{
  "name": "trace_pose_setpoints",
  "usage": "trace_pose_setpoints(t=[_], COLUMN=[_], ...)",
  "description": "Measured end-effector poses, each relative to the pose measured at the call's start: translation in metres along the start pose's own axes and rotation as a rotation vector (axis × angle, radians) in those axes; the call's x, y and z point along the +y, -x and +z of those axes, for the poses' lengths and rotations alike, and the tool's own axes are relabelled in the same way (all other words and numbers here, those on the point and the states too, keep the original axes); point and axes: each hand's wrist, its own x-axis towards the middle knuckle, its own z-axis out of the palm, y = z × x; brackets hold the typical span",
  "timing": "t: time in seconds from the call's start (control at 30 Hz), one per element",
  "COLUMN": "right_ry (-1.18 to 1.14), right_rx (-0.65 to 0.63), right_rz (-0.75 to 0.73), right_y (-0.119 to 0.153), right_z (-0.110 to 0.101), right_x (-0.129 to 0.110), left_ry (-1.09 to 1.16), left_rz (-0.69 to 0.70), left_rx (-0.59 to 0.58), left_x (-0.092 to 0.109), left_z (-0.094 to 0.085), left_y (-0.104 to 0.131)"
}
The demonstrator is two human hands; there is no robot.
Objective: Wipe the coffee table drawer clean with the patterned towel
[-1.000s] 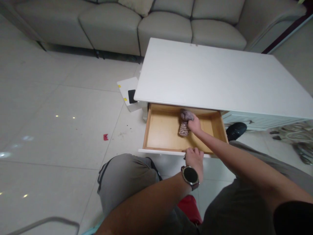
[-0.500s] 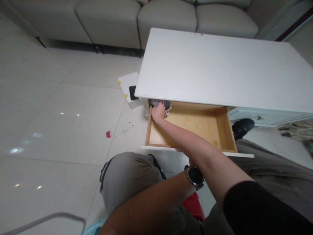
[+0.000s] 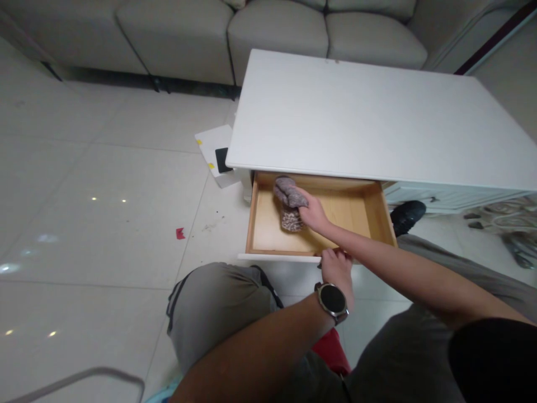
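The white coffee table's wooden drawer (image 3: 344, 215) is pulled out towards me. My right hand (image 3: 314, 212) is closed on a bundle of grey-brown socks (image 3: 289, 196) with a pale speckled part hanging below. It holds them above the drawer floor, left of the middle. My left hand (image 3: 337, 267), with a round watch (image 3: 332, 299) on its wrist, has its fingers hooked over the top edge of the drawer front (image 3: 277, 258). A small dark handle shows beside that hand, partly hidden.
The white tabletop (image 3: 361, 112) overhangs the drawer's back. A white box (image 3: 213, 140) with yellow tabs and a black square lies on the floor to the left. A red scrap (image 3: 180, 233) lies nearer. Behind stands a grey sofa (image 3: 176, 39). My knees flank the drawer.
My right hand has moved from the drawer's back left corner towards the middle, bringing the socks with it. My left hand, hidden before behind the right arm, now shows on the drawer front.
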Motion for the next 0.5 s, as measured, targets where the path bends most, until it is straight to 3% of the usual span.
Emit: trace_pose_setpoints(t=[0.07,0.2,0.3,0.43,0.5], right_ry=[0.116,0.276,0.381,0.526,0.499], right_rx=[-0.009,-0.277,-0.382,-0.35,-0.335], right_rz=[0.004,-0.234,-0.309,-0.052,0.038], right_y=[0.016,0.02,0.003,-0.022,-0.033], right_z=[-0.022,-0.044,-0.027,0.016,0.033], right_x=[-0.001,0.005,0.021,0.038,0.037], left_ry=[0.008,0.03,0.005,-0.032,0.103], left_rz=[-0.003,0.0,-0.017,-0.049,-0.082], left_rx=[-0.002,-0.009,-0.015,-0.021,0.008], left_x=[-0.001,-0.002,0.0,0.002,0.002], left_z=[0.0,-0.002,-0.004,-0.004,-0.002], left_y=[-0.001,0.0,0.001,0.002,0.002])
